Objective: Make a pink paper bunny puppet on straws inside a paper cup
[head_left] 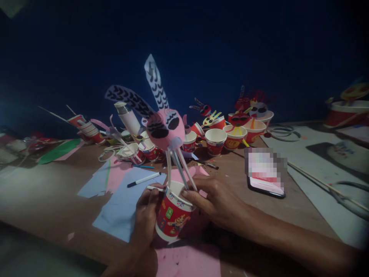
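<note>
A red-and-white paper cup is held tilted above the table. My left hand is closed around its left side, and a short white stick pokes out by its fingers at the rim. My right hand grips the cup's right rim, thumb at the opening, beside the white strips that rise out of the cup. On top of the strips sits a pink paper rabbit-like head with black eyes and two long patterned ears. The strips' lower ends are hidden inside the cup.
Several finished cup figures and cups crowd the back of the table. Blue paper, a white marker and pink paper lie near the hands. A phone lies to the right, with thin sticks beyond it.
</note>
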Motion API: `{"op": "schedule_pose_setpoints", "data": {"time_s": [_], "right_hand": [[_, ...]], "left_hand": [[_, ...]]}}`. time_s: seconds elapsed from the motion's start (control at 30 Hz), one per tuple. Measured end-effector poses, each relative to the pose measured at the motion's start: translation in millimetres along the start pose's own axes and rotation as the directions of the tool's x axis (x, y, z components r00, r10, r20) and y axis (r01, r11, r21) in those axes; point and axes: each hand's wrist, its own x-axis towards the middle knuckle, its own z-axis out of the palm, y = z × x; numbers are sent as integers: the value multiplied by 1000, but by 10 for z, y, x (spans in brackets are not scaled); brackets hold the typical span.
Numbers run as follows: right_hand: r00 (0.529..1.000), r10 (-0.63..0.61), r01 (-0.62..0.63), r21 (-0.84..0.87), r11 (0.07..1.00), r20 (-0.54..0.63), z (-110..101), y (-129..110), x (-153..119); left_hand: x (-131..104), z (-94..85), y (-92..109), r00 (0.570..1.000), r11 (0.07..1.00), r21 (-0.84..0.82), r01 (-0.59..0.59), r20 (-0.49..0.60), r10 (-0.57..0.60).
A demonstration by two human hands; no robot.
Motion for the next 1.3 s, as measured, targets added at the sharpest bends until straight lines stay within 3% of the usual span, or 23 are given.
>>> {"op": "schedule_pose_setpoints", "data": {"time_s": [0.17,0.33,0.47,0.67,0.87,0.93,1.0,1.1,1.2,1.3], "right_hand": [[998,8,-5,58,998,-57,46,58,12],[991,85,-106,228,968,101,137,169,15],[989,105,-128,229,965,106,141,167,-1],[984,122,-129,52,990,127,114,106,-10],[984,155,-152,-39,988,88,124,177,20],[983,157,-152,-59,987,98,131,207,28],[982,151,-142,-84,986,116,136,223,33],[981,143,-126,-129,984,132,143,220,38],[981,137,-113,-170,979,134,154,197,37],[986,120,-96,-202,975,112,168,169,21]], "left_hand": [[-39,-19,-5,994,992,70,-106,-23,108],[-93,-12,-37,975,970,126,-210,-45,217],[-111,30,-5,968,958,168,-234,-51,246],[-56,-3,-1,992,987,96,-130,6,130],[44,-61,-88,988,999,-37,-38,148,43],[87,-92,-34,986,996,-47,-78,145,84],[122,-139,95,972,980,1,-201,126,199],[131,-177,379,926,904,213,-370,160,341],[96,-64,624,910,833,397,-385,311,273],[66,194,707,891,754,526,-393,421,171]]}}
